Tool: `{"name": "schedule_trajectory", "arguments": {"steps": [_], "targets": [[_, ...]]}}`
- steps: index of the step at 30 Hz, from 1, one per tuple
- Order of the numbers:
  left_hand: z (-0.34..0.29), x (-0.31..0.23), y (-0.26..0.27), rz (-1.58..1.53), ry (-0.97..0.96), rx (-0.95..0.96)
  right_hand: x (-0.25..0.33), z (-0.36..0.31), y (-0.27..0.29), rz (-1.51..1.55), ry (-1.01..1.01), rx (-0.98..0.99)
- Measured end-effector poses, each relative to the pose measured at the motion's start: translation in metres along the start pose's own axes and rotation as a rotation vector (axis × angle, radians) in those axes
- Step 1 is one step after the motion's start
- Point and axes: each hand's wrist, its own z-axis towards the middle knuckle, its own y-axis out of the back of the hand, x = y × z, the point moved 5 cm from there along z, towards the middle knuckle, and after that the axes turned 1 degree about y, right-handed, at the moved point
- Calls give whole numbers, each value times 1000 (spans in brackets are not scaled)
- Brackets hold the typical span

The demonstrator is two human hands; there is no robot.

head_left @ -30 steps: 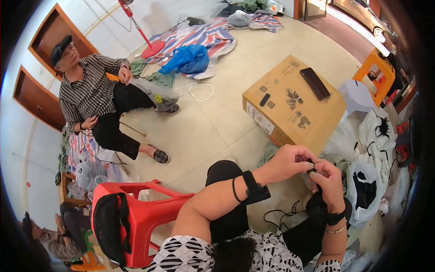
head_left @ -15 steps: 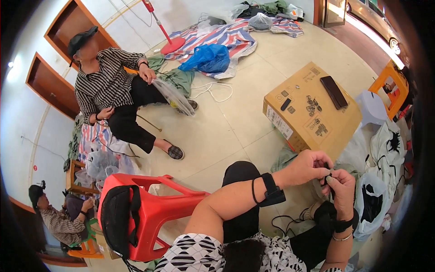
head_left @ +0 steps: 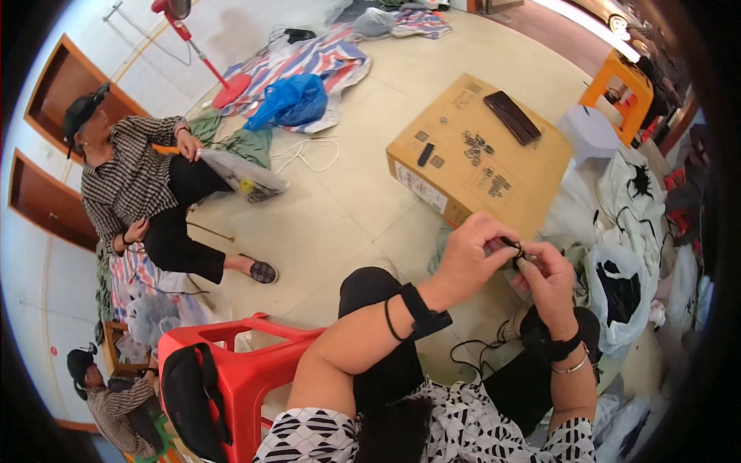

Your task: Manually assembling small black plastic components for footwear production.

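Just past the near edge of the cardboard box, my two hands meet over a short black cord-like piece (head_left: 511,245). My left hand (head_left: 477,247) pinches it between thumb and fingers. From the other side, my right hand (head_left: 549,276) grips it too, with thumb and forefinger pressed together. The piece seems bent or looped between the fingertips, and my fingers cover most of it. A white plastic bag (head_left: 600,282) holding black pieces (head_left: 619,297) stands to the right of my right hand. Thin black cords (head_left: 461,353) trail on the floor below my hands.
A dark phone (head_left: 511,117) and a small black object (head_left: 425,154) lie on the cardboard box (head_left: 440,174). The red stool (head_left: 266,330) carries a black bag (head_left: 189,401). On the left sits a person (head_left: 127,166) holding a clear plastic bag (head_left: 231,171); another person (head_left: 120,409) is farther back.
The view has swung right, so everything sits farther left. My hands still meet at the black piece, which now shows a bend at the fingertips. The seated person's clear bag has spread out.
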Motion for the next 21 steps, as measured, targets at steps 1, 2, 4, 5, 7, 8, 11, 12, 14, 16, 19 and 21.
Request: {"name": "schedule_trajectory", "arguments": {"steps": [1, 2, 4, 5, 7, 8, 11, 12, 14, 16, 19, 21], "targets": [[0, 0, -2, -24, 13, 2, 2, -2, -2, 13, 6, -12], [0, 0, -5, -35, 15, 19, 3, -3, -1, 26, 11, -25], [1, 0, -14, -70, 42, 97, -6, -5, 6, -8, 28, -65], [2, -4, -15, -12, -9, 112, -1, -5, 9, -90, 142, -69], [1, -11, -11, 50, -53, 77, 6, -7, 10, -194, 296, -101], [0, -16, -6, 123, -167, 55, 13, -6, 7, -217, 350, -131], [-3, -21, 3, 148, -277, -26, 16, -2, 2, -54, 364, -190], [-4, -27, 0, 112, -287, 1, 20, -4, 3, -114, 450, -166], [-5, -26, -4, 181, -284, -10, 19, -8, 9, -184, 522, -151], [-6, -21, -6, 133, -262, -2, 19, -11, 10, -165, 546, -135], [-7, -14, -5, 40, -178, 35, 26, -13, 11, -179, 445, -132], [-6, -12, -8, -14, -114, 71, 25, -12, 10, -175, 465, -133]]}}
